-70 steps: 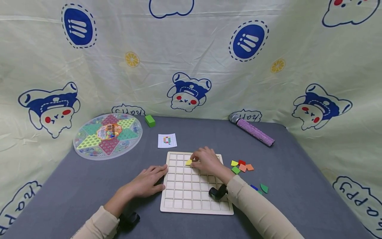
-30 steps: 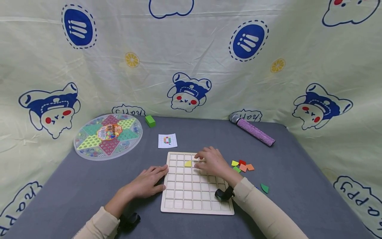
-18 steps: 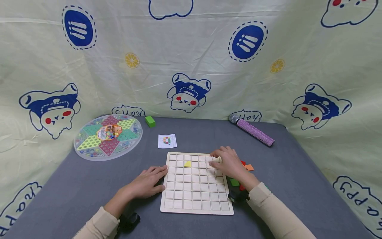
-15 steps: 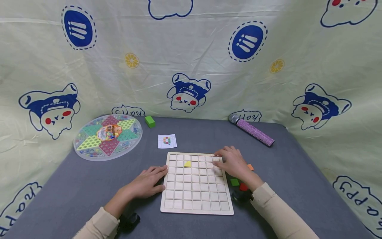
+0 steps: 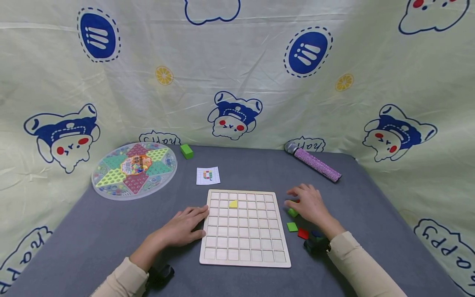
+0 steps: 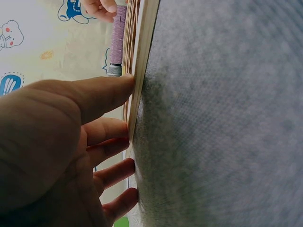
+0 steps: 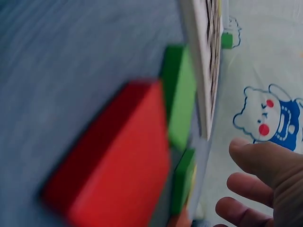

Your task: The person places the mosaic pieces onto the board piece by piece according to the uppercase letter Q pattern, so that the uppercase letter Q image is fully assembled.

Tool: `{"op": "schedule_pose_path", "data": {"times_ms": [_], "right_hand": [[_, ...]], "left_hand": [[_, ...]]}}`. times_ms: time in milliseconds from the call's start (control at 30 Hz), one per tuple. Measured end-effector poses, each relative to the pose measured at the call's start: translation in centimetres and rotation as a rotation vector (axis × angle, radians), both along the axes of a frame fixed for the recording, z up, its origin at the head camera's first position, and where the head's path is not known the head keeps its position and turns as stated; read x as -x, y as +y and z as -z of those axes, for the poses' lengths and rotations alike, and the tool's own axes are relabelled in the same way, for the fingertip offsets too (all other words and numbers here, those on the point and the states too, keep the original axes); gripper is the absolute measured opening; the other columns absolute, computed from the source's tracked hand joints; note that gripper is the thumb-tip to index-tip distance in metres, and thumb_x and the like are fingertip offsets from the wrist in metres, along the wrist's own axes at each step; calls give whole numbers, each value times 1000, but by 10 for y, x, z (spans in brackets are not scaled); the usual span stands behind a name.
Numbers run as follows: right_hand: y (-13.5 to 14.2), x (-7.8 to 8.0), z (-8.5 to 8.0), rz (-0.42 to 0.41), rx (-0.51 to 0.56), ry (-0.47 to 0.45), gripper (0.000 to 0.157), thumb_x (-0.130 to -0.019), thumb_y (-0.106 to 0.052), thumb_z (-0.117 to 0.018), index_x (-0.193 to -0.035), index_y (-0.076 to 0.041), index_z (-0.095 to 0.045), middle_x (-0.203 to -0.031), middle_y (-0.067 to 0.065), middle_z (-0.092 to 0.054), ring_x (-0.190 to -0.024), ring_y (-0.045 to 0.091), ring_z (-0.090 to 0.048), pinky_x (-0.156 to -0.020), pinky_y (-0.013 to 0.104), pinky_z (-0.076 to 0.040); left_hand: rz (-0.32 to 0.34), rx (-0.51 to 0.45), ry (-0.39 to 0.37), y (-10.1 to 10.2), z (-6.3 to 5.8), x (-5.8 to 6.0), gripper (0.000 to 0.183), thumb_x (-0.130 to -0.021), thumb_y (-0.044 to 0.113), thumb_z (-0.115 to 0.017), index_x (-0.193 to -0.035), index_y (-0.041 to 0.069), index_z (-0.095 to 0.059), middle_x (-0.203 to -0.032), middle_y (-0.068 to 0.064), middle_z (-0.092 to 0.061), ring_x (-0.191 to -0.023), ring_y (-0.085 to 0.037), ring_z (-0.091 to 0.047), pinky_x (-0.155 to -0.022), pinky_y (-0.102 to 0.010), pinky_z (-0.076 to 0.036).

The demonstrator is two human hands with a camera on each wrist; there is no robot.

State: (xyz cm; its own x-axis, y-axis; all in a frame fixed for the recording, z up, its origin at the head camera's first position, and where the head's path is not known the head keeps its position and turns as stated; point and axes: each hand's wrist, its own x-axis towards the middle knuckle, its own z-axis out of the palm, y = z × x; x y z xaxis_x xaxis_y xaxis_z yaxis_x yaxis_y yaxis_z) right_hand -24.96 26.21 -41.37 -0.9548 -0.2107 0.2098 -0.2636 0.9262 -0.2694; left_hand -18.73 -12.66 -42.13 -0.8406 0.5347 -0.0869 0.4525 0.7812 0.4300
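A wooden grid board [image 5: 243, 232] lies flat on the grey table, with one yellow piece [image 5: 233, 203] in a square near its far side. My left hand [image 5: 182, 226] rests at the board's left edge; in the left wrist view its fingertips touch the rim [image 6: 138, 71]. My right hand [image 5: 311, 207] hovers right of the board over loose coloured pieces, fingers slightly bent and holding nothing. Below it I see a green piece [image 5: 292, 212], another green square [image 5: 292, 227] and a red square [image 5: 303, 233]. The right wrist view shows the red piece [image 7: 128, 165] close up. My hand hides other pieces.
Behind the board lies a white pattern card [image 5: 208, 175]. A round Chinese checkers set [image 5: 111, 177] is at the back left, beside a green block [image 5: 186, 151]. A glittery purple microphone [image 5: 317, 164] lies at the back right. A printed cloth [image 5: 237, 53] hangs behind.
My right hand has let go of the yellow piece on the board and moved right, off the board to the loose pieces. The left hand has stayed at the board's left edge.
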Motion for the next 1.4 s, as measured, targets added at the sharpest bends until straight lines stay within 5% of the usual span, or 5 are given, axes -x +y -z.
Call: {"op": "schedule_pose_path", "data": {"times_ms": [667,1400], "right_hand": [[28,5,9,98,-66,-72,35,-82,-32,-70,-107,-7,-69,-98,13,-61,-93,31,-47,-74,43,-33],[41,5,8,107,-75,-145,33,-82,-29,-70,-103,-5,-71,-101,16,-62,-97,36,-48,-74,44,-32]], "left_hand": [[-5,-7,-14,0,0,-1,62,-93,28,-58,-147,9,-35,-153,-6,-34,-137,-29,-32,-106,-59,-26],[-10,-1,-19,0,0,0,62,-93,29,-58,-147,10,-34,-153,-5,-33,-138,-29,-31,-106,-58,-26]]}}
